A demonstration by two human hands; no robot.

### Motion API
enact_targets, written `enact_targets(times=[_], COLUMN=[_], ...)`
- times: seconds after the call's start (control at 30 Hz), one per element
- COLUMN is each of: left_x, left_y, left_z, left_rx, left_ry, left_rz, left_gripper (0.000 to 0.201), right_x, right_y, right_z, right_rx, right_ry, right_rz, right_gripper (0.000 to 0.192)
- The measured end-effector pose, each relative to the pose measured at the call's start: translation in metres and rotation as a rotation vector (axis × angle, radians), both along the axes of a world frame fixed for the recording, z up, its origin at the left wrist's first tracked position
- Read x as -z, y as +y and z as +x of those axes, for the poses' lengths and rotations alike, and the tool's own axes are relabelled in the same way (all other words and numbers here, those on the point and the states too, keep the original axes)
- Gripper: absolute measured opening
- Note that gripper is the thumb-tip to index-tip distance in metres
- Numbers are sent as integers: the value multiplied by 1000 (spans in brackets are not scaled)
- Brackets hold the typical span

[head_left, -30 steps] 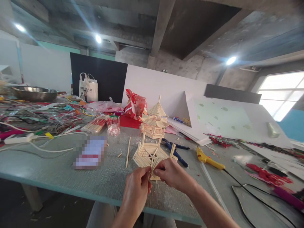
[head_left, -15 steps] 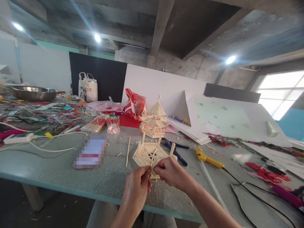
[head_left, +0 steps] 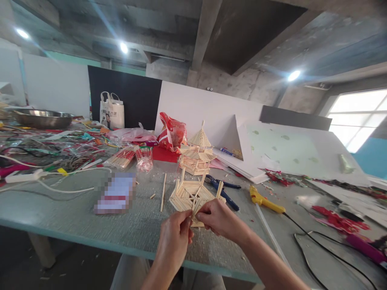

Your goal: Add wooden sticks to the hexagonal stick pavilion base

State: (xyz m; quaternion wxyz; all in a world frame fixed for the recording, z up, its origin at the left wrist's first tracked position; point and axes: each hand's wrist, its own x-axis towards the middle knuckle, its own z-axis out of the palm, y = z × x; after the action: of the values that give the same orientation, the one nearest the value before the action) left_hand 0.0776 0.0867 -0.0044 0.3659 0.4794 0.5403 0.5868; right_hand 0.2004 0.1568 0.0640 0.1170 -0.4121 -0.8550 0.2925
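Almost nothing has changed over the last second: both hands keep their pinch and only the view drifts slightly, so the joining of small sticks looks mid-step, not finished.

The desk (head_left: 75, 219), a grey-green top with a fine woven texture, carries everything. Toward its far edge stands a finished stick pagoda (head_left: 198, 155), tiered and pointed. Nearer the front edge lies the flat stick roof panel (head_left: 189, 193), pale bamboo laid in a fan. At that front edge the left hand (head_left: 175, 237) and right hand (head_left: 219, 219) pinch narrowly on a small stick bundle (head_left: 195, 209), thin and straw-coloured. A yellow glue gun (head_left: 266, 202) lies right of them.
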Motion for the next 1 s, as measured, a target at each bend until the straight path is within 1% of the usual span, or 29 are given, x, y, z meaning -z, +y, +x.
enact_targets(times=[0.33, 0.67, 0.93, 1.0], left_x=[-4, -8, -1, -2], left_y=[-2, -4, 0, 0], left_z=[1, 0, 0, -1], left_rx=[-7, -6, 4, -10], left_ry=[6, 20, -20, -34], left_rz=[-8, -28, 7, 1], left_gripper=[40, 41, 38, 38], right_x=[-5, -5, -3, -5], right_y=[-1, -1, -1, -5], right_z=[-1, -2, 0, 2], right_rx=[-11, -9, 1, 30], right_ry=[-36, -35, 16, 14], right_rz=[42, 15, -52, 5], right_gripper=[22, 23, 24, 25])
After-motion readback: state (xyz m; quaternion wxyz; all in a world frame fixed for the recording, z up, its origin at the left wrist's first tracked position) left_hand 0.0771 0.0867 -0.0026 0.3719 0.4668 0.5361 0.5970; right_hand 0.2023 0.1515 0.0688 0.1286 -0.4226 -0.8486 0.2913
